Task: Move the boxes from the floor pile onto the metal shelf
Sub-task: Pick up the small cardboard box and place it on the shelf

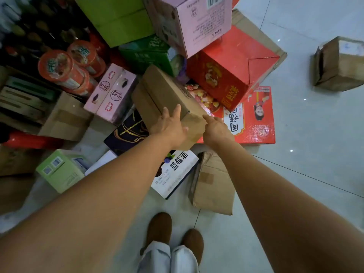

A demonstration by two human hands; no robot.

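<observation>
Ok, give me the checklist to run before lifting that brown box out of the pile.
1. Left hand on brown box: ok, fingers flat on its top.
2. Right hand grip: cannot tell, it touches the near right corner.
3. Box top bare: ok.
4. Pink box stable: cannot tell, its underside is hidden.
5. Foot room: not ok, white carton lies just ahead of the shoes.
6. Metal shelf in view: not ok.

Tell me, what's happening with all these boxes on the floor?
A person is leaning over a pile of boxes. Their left hand lies with spread fingers on a plain brown cardboard box in the middle, and their right hand touches its near corner. The box leans on the pile. No shelf shows here.
</observation>
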